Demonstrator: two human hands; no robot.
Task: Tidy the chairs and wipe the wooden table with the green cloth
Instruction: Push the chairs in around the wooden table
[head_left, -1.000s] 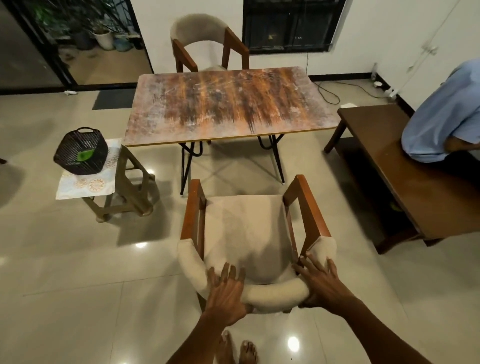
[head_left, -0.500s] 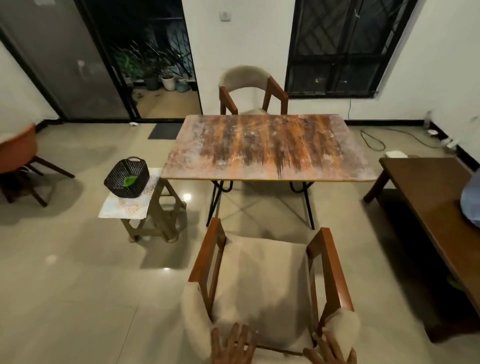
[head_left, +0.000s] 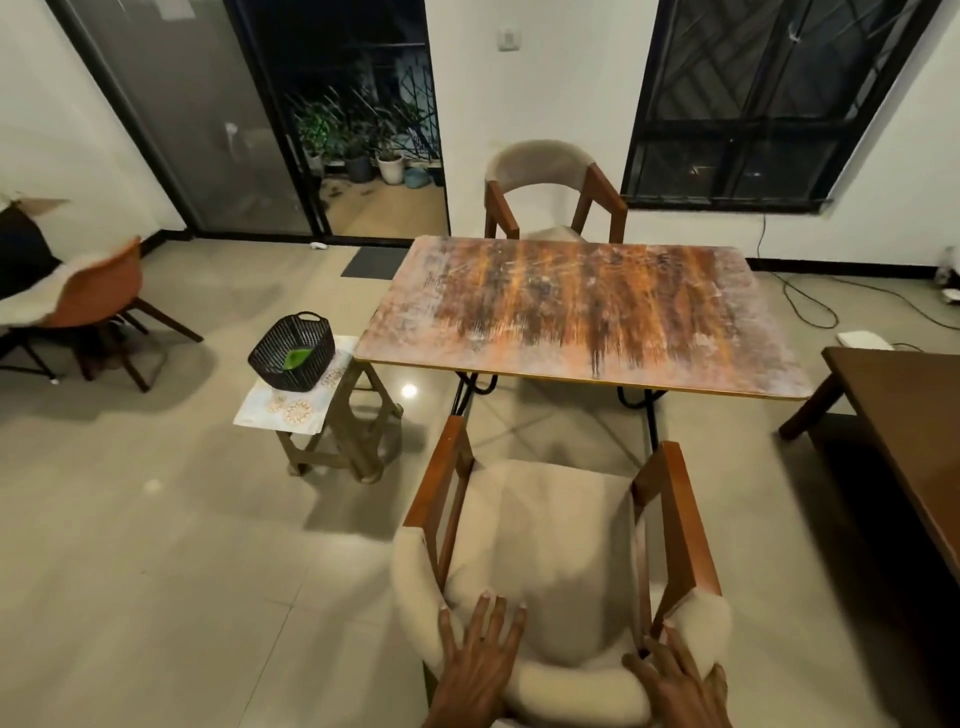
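Observation:
A cream-cushioned wooden armchair (head_left: 540, 525) stands in front of me, facing the worn wooden table (head_left: 582, 312) with a gap between them. My left hand (head_left: 480, 657) lies on the padded backrest with its fingers straight and spread. My right hand (head_left: 675, 686) rests on the backrest's right end, fingers draped over the padding. A second matching chair (head_left: 550, 192) stands at the table's far side. The green cloth (head_left: 296, 358) lies inside a black woven basket (head_left: 311, 332) on a small stool left of the table.
The small wooden stool (head_left: 337, 431) carries a patterned mat under the basket. A dark wooden bench (head_left: 904, 415) runs along the right. An orange chair (head_left: 98, 296) stands at far left. Cables lie on the tiled floor (head_left: 156, 545) at back right, and a glass door (head_left: 208, 130) is behind.
The view has tilted up and then drawn closer to the table. My hands stay on the chair's backrest, and the person on the bench has left the frame.

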